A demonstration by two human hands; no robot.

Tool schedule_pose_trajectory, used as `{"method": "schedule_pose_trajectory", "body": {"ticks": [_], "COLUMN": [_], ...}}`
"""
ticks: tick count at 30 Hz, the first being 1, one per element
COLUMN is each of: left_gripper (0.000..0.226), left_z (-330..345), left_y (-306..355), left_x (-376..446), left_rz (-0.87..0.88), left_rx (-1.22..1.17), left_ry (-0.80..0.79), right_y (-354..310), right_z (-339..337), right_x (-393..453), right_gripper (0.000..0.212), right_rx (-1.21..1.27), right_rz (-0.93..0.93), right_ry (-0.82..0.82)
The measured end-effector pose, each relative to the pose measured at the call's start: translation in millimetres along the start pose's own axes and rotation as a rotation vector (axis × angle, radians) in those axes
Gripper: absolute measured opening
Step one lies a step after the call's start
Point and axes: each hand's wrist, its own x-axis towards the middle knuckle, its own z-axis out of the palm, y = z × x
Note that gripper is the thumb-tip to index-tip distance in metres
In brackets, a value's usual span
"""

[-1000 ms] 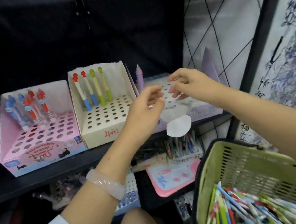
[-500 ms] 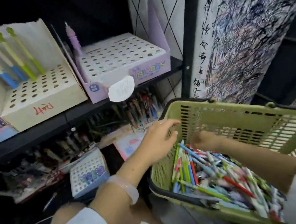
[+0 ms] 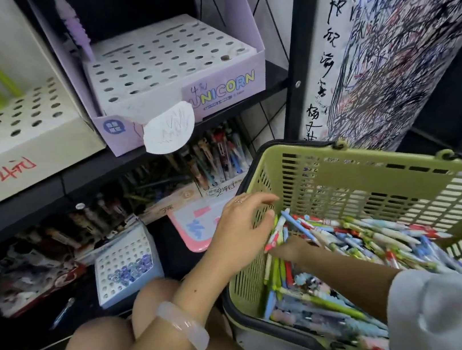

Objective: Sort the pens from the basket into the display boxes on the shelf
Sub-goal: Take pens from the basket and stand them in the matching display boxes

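Note:
A green plastic basket (image 3: 373, 173) at the lower right holds a heap of several coloured pens (image 3: 368, 239). My left hand (image 3: 241, 228) reaches over the basket's left wall with its fingers apart, touching a few raised pens. My right hand (image 3: 293, 249) is dug into the heap just below it, its fingers hidden by pens. On the shelf stand a purple "UNICORN" display box (image 3: 225, 85) with a single purple pen (image 3: 76, 33) in its back-left corner, and a cream display box (image 3: 8, 139) with green and blue pens at its rear.
A white paper tag (image 3: 169, 128) hangs from the purple box's front. The lower shelf holds more pen boxes (image 3: 218, 158), a pink tray (image 3: 190, 229) and a white holed box (image 3: 126, 262). A black post (image 3: 300, 44) and scribbled paper (image 3: 400, 29) stand on the right. My knees (image 3: 104, 340) are below.
Both hands came down from the purple box on the shelf into the basket. The view dropped and closed in on the basket. The right hand has pushed deeper among the pens.

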Motion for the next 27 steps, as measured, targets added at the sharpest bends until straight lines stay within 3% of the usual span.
{"method": "schedule_pose_trajectory", "body": {"ticks": [2,5,7,9,11,17,19,22,25,27], "left_gripper": [0.024,0.024,0.024,0.025,0.026,0.026,0.027,0.037,0.062,0.070], "left_z": [0.0,0.4,-0.5,-1.4,-1.6,-0.8,1.5,7.7,14.8,15.3], "left_y": [-1.0,-2.2,-2.1,-2.3,-3.4,2.8,7.4,16.8,29.8,37.7], "left_x": [0.5,-0.6,-1.8,-2.4,-2.6,-0.7,0.2,1.2,0.0,-1.1], "left_rz": [-0.022,-0.015,-0.011,-0.018,-0.028,-0.041,-0.057,-0.119,-0.289,-0.403], "left_rx": [-0.057,-0.042,-0.044,-0.028,-0.006,0.031,0.025,-0.144,-0.471,-0.669], "left_ry": [-0.001,-0.012,-0.008,-0.019,-0.034,-0.045,-0.032,-0.059,-0.144,-0.104], "right_y": [-1.5,-0.9,-1.8,0.5,3.6,7.2,-0.3,-20.4,-42.8,-54.1], "right_z": [-0.7,-4.5,-9.6,-19.4,-33.7,-65.9,-67.1,-65.3,-59.4,-55.0], "right_x": [0.5,5.3,5.6,6.4,-4.4,-57.3,-73.8,-100.8,-126.5,-139.2], "right_gripper": [0.039,0.026,0.023,0.020,0.033,0.003,0.006,0.005,0.006,0.007], "right_rx": [0.068,-0.080,-0.048,0.128,0.260,0.518,0.709,0.875,0.934,0.933], "right_rz": [0.037,0.053,0.069,0.024,0.000,-0.137,-0.257,-0.438,-0.606,-0.691], "right_ry": [0.017,0.048,0.072,0.095,0.099,-0.026,-0.023,-0.050,-0.101,-0.100]}}
